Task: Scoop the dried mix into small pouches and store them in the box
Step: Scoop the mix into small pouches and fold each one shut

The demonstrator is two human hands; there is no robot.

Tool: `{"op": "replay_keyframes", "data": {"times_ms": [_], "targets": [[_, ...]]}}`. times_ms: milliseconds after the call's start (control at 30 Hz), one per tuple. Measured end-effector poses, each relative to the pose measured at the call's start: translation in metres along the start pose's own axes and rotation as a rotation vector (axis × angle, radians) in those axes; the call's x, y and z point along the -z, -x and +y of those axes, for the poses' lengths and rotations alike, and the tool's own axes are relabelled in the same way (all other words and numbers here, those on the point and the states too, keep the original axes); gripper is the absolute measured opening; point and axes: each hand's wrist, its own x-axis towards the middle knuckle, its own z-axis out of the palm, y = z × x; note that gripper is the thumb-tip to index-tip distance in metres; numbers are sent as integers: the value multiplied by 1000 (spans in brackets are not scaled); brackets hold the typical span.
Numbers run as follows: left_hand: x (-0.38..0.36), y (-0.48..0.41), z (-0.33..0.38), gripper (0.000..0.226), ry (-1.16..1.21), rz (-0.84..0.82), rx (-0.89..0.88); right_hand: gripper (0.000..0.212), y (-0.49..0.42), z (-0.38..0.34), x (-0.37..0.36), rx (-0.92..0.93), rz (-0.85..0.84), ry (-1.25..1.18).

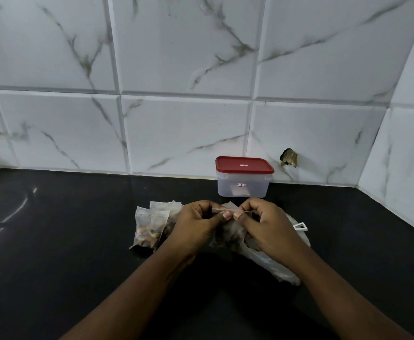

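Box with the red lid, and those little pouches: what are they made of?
The box looks like cloudy, see-through plastic; its red lid is smooth, shiny plastic. The pouches seem thin, whitish paper or fine cloth, I cannot tell which: they crinkle and the dark mix shows through.

the hands point(198, 224) hide most of the pouch point(228, 238); the box point(242, 186) label is too small to read.
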Motion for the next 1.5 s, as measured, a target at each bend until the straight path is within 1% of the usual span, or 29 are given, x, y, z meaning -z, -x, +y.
{"op": "replay_keyframes", "data": {"times_ms": [267,467,567,600,667,733,800,867,933,1033,1100,1167,1233,1300,1367,1400,1467,1500], "targets": [[1,0,10,8,104,108,32,20,-3,-6,5,6,24,52],[0,3,9,14,129,119,28,29,-1,-8,11,16,38,54],[4,8,9,15,124,118,29,35,2,-7,14,32,8,-10],[7,11,11,15,127,142,25,36,2,-5,15,52,2,-14],[17,15,21,17,146,217,23,33,2,-3,19,99,-9,56],[32,19,33,16,232,334,17,30,2,0,23,143,-23,156],[51,21,36,15,249,440,2,29,0,4,26,170,-10,203],[70,25,29,15,180,490,37,30,-2,8,27,184,-9,201],[89,33,17,15,112,503,112,30,-2,10,26,199,-18,213],[113,39,1,11,63,578,196,29,-1,9,26,220,-46,250],[122,38,-2,10,29,622,204,28,0,8,26,225,-60,261],[125,36,0,10,-54,671,187,28,0,7,27,229,-61,272],[123,33,1,19,-229,703,135,29,-1,7,29,229,-56,290],[112,33,6,35,-541,727,45,30,-2,7,31,213,-49,308],[96,29,9,40,-891,711,-92,31,-2,8,34,200,-27,333],[83,26,11,40,-990,677,-193,32,-3,9,35,194,-11,352],[56,17,16,46,-1009,545,-431,36,-5,11,38,178,28,392],[41,9,18,52,-998,463,-518,37,-6,12,39,166,51,414]]}}
